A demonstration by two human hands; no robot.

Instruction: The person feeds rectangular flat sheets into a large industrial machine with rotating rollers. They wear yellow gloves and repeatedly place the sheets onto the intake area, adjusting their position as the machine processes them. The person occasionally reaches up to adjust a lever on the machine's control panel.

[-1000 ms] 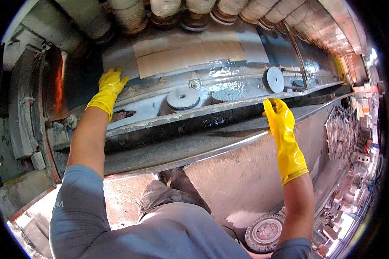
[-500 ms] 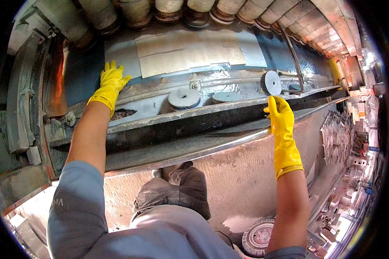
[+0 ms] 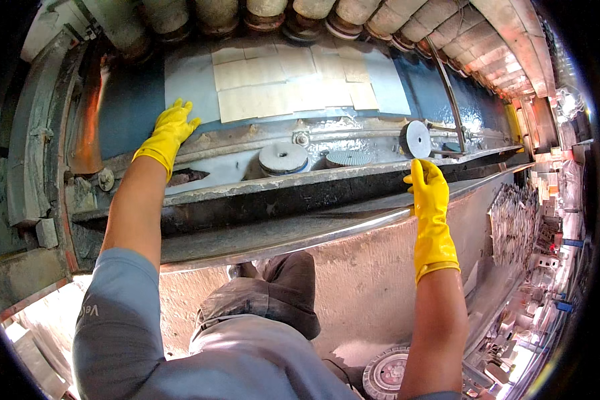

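Observation:
My left hand, in a yellow rubber glove, lies with its fingers spread at the near edge of a dark wet belt, by the left end of a pale sheet. Several cream tiles lie on that sheet. Farther right, my right hand, also gloved in yellow, is closed with curled fingers by the metal trough's edge. Its fingertips are just below a round grey disc with a centre hole, standing on edge. Whether they touch or grip anything is hidden.
Another holed disc and a ribbed disc lie on the wet ledge. Thick cylinders line the far side. A metal bar crosses the belt at right. Stacked thin pieces and a wheel stand on the floor side.
The view has shifted slightly. Both hands keep nearly the same places and finger positions, the left by the pale sheet and the right below the upright disc.

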